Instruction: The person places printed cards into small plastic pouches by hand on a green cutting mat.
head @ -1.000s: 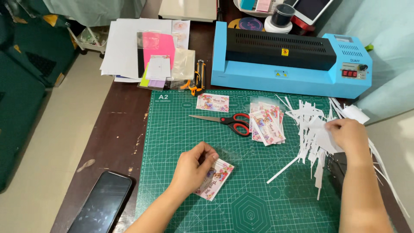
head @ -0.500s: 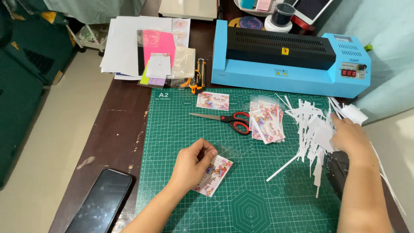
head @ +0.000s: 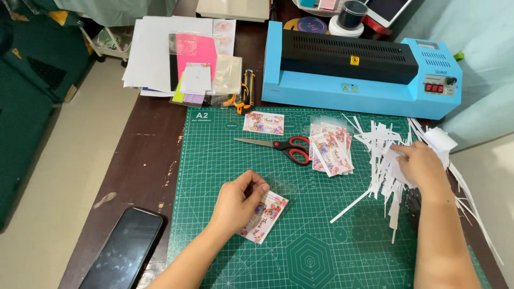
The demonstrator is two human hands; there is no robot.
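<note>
My left hand [head: 235, 202] rests on the green cutting mat [head: 321, 251] and pinches a small floral printed card [head: 266, 217] in a clear laminate sleeve. My right hand [head: 423, 163] reaches into a heap of thin white paper strips [head: 383, 155] at the mat's right side, fingers closed on some of them. A stack of similar floral cards [head: 331, 148] lies between the hands. One more card [head: 263, 122] sits near the mat's top edge. Red-handled scissors [head: 278, 146] lie shut on the mat.
A blue laminator [head: 358, 67] stands at the back. Loose sheets with pink and white papers [head: 182, 61] and a yellow utility knife [head: 247, 91] lie at the back left. A black phone [head: 126, 249] lies on the brown table near its front left edge.
My right hand has shifted slightly left within the paper strips. My left hand has stayed on the card with small finger movement.
</note>
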